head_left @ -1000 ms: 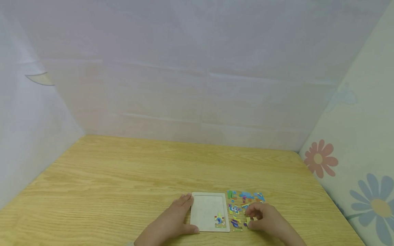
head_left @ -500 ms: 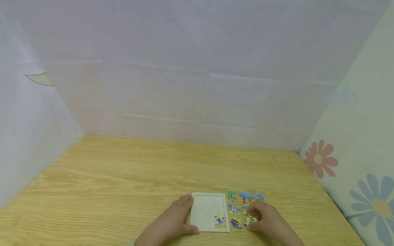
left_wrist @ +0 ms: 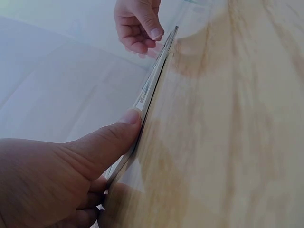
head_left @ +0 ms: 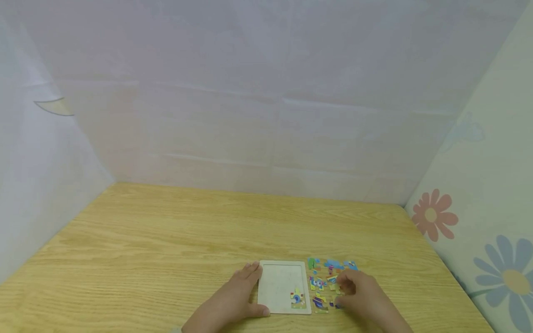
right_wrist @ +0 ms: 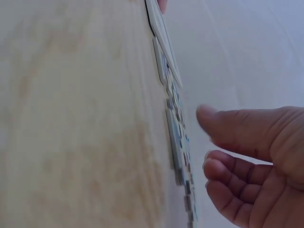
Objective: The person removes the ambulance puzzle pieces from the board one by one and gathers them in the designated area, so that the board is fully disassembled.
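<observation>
My left hand (head_left: 235,298) holds the left side of a pale wooden puzzle tray (head_left: 275,282). Its thumb (left_wrist: 111,142) lies on the tray's near edge, as the left wrist view shows. One yellow and blue jigsaw piece (head_left: 297,298) sits in the tray's lower right corner. Over the right part of the loose pieces hovers my right hand (head_left: 364,296), thumb and fingers bent with a gap between them. The right wrist view shows nothing in that hand (right_wrist: 266,161), which is just apart from the pieces (right_wrist: 175,142). It partly hides some pieces in the head view.
Several colourful jigsaw pieces (head_left: 317,283) lie flat in rows close to the tray's right side, on the wooden table (head_left: 179,240). A pale wall (head_left: 266,115) stands behind the table. Another wall with printed flowers (head_left: 430,215) rises on the right.
My right hand has shifted slightly and its thumb and fingers have spread a little, uncovering more of the pieces. The left hand and the tray have stayed in place.
</observation>
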Motion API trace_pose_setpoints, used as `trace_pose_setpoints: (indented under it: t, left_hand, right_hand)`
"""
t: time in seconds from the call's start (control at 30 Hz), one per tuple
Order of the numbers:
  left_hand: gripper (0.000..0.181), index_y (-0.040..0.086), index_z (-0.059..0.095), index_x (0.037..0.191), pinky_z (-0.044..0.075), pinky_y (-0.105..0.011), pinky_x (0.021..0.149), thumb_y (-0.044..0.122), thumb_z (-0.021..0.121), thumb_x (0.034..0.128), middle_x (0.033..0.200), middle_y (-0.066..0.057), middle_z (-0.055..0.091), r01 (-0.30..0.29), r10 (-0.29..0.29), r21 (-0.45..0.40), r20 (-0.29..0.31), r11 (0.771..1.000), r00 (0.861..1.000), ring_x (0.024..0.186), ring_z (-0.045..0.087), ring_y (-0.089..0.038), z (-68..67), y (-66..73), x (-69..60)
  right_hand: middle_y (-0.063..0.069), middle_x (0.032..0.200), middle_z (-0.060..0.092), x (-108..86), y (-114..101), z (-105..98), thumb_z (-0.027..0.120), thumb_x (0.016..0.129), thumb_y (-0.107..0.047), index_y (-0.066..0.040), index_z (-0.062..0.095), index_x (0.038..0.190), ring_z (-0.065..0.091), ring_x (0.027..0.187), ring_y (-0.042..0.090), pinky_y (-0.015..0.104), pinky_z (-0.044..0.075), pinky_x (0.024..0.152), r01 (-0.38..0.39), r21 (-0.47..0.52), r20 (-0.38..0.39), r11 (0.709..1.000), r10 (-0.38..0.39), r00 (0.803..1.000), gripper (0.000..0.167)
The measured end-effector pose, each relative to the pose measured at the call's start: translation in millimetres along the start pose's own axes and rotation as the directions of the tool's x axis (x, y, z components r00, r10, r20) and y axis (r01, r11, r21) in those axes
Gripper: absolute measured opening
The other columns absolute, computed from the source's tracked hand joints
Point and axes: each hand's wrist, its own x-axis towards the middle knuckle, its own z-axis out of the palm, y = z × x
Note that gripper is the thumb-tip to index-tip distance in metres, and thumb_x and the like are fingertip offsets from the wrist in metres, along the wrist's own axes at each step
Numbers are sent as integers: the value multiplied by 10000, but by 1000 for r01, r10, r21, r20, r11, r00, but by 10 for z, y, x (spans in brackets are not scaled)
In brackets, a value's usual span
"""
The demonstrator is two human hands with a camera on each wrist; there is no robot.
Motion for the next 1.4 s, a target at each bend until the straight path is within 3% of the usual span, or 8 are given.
trace_pose_setpoints:
  t: [0.13, 0.43, 0.77, 1.03, 1.23, 1.4]
  left_hand:
    - [947, -7, 367, 1395, 272, -565, 1072, 509, 736, 692, 1477, -164, 318, 9, -9, -13, 1, 1000, 1000, 1356, 271, -385, 0, 3, -3]
    - [937, -19, 369, 1391, 273, -546, 1079, 509, 724, 702, 1476, -170, 319, -14, 14, 32, 6, 999, 1000, 1358, 276, -373, 0, 6, 10]
    - [933, -20, 375, 1387, 278, -559, 1072, 487, 743, 695, 1467, -175, 331, 1, -1, 5, -10, 1000, 1000, 1347, 284, -395, 1, 18, -2]
    - [929, -28, 372, 1386, 276, -550, 1075, 494, 730, 706, 1473, -172, 324, -21, 21, 23, 1, 1000, 1000, 1355, 280, -375, -13, 15, -13]
    - [927, -33, 371, 1385, 282, -551, 1071, 488, 732, 708, 1472, -175, 323, -24, 24, 28, 3, 999, 1000, 1352, 284, -377, -19, 20, -14]
    - [932, -29, 376, 1383, 282, -562, 1067, 486, 742, 697, 1466, -179, 331, -8, 8, 6, -12, 1000, 1000, 1344, 288, -397, -16, 28, -16]
  right_hand:
    - [-33, 803, 579, 3, -31, -50, 770, 722, -160, -94, 650, 937, 486, 730, 117, 189, 454, 610, -38, 6, -26, 999, 38, 999, 256]
    - [26, 978, 654, 11, -96, -103, 737, 773, -227, -63, 640, 1009, 577, 869, 135, 257, 543, 738, 18, 76, -60, 997, -13, 998, 303]
    - [42, 939, 649, 98, -223, -49, 718, 800, -212, -60, 637, 985, 567, 809, 98, 158, 498, 700, 86, 163, -91, 983, -72, 993, 253]
    - [64, 973, 638, 117, -306, 47, 734, 782, -201, -45, 627, 1044, 553, 813, 108, 187, 498, 700, 100, 234, -71, 967, -86, 994, 323]
    - [118, 1035, 623, 136, -332, 121, 722, 793, -189, 11, 606, 1086, 540, 844, 148, 168, 496, 705, 183, 206, -32, 961, -180, 983, 373]
    - [132, 1049, 611, 146, -360, 164, 729, 783, -210, 54, 586, 1123, 535, 853, 180, 170, 496, 689, 247, 184, 66, 952, -262, 963, 453]
